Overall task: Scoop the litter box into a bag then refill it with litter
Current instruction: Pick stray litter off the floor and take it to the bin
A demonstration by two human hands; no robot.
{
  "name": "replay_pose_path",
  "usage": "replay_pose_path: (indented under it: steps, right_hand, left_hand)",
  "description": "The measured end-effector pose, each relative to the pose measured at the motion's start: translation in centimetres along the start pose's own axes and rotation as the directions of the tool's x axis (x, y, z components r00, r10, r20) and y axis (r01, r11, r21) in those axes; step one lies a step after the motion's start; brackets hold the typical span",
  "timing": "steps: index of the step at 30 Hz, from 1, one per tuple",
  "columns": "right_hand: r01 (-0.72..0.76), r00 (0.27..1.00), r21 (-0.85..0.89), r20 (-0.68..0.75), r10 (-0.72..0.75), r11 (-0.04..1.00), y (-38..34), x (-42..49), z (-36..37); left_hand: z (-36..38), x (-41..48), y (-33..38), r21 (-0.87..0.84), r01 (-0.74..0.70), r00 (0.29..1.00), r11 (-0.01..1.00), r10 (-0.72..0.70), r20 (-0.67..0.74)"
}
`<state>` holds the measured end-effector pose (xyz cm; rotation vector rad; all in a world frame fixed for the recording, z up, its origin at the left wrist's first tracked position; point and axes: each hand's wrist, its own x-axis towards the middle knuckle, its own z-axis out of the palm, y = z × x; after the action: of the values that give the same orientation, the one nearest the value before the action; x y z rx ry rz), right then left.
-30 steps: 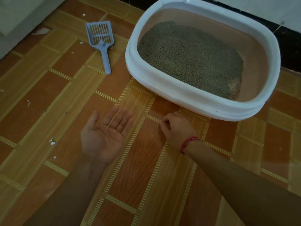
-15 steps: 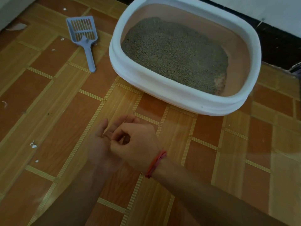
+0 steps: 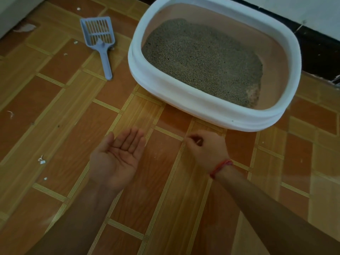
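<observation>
A white litter box (image 3: 184,96) with a tan inside stands on the floor ahead of me, slightly right. Grey-brown litter (image 3: 202,59) covers most of its bottom. A blue slotted scoop (image 3: 103,43) lies flat on the floor to the box's left, handle toward me. My left hand (image 3: 117,159) is held palm up with straight fingers and nothing visible in it. My right hand (image 3: 206,150), with a red thread at the wrist, hovers low in front of the box, its fingertips curled together. Whether they pinch anything is too small to see.
The floor is wood-pattern tile with small white scraps (image 3: 41,161) scattered on the left. A black skirting strip (image 3: 322,50) and a pale wall run behind the box. A pale surface (image 3: 11,11) fills the top left corner.
Half a second ago my right hand's pinched fingers were over my left palm. It has since moved right, back to the floor in front of the box. My left palm stays up.
</observation>
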<state>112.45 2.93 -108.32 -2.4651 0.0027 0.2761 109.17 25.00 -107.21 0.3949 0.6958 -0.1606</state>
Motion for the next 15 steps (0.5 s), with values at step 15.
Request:
replay_pose_path:
  steps: [15]
  right_hand:
    - [-0.019, 1.0, -0.041, 0.02, 0.019, 0.999, 2.2, 1.7, 1.3]
  left_hand:
    - [-0.5, 0.2, 0.0, 0.0, 0.006, 0.999, 1.0, -0.006, -0.042]
